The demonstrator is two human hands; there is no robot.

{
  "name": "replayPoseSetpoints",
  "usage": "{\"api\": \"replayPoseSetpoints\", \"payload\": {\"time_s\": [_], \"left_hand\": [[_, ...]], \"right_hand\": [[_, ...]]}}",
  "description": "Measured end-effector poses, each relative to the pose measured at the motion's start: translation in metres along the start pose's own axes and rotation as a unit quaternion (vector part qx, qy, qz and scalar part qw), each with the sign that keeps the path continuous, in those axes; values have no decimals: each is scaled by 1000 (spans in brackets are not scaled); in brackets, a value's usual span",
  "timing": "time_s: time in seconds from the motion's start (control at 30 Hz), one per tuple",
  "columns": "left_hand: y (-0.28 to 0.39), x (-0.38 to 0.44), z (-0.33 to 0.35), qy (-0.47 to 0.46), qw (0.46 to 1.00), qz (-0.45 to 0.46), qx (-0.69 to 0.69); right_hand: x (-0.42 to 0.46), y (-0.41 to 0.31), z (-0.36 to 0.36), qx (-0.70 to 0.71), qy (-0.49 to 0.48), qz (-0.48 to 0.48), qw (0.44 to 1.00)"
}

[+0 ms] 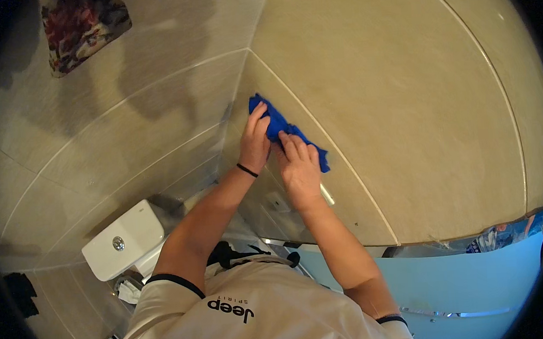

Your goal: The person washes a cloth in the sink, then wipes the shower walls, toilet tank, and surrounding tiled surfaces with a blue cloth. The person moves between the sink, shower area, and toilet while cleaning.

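A crumpled blue cloth (275, 120) lies against the beige tiled wall (389, 106), just below a pale grout line and near the room corner. My left hand (255, 145), with a black band at the wrist, holds the cloth's upper left part under its fingers. Close beside it, my right hand (301, 172) grips the lower right part, fingers pointing up the wall. The cloth's far right end sticks out past my right fingers. Part of the cloth is hidden beneath both hands.
A white toilet cistern (124, 241) with a round flush button stands at lower left, beside a bin (128, 290) holding white tissue. A floral-patterned piece (83, 32) is at upper left. Bluish panels (441, 280) with a metal rail lie at lower right. A wall plate (278, 202) sits below my hands.
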State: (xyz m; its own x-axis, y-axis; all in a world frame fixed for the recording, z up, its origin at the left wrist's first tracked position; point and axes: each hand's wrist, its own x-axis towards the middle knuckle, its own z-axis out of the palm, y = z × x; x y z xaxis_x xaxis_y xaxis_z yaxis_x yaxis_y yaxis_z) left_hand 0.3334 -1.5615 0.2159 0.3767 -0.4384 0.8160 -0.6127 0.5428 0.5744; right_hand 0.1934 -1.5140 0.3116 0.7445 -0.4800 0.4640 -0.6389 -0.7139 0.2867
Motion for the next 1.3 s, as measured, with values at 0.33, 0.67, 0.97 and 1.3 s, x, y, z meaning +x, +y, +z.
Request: {"api": "replayPoseSetpoints", "payload": {"time_s": [0.33, 0.67, 0.97, 1.3], "left_hand": [[-27, 78, -32, 14, 999, 34, -18], [-110, -94, -8, -76, 971, -220, 55], [-13, 14, -29, -48, 995, -68, -57], [-14, -92, -8, -137, 976, -159, -55]], "right_hand": [[75, -8, -2, 52, 91, 5, 995], [10, -27, 134, -77, -142, -126, 979], [30, -6, -3, 37, 21, -8, 999], [-41, -5, 15, 54, -89, 18, 994]]}}
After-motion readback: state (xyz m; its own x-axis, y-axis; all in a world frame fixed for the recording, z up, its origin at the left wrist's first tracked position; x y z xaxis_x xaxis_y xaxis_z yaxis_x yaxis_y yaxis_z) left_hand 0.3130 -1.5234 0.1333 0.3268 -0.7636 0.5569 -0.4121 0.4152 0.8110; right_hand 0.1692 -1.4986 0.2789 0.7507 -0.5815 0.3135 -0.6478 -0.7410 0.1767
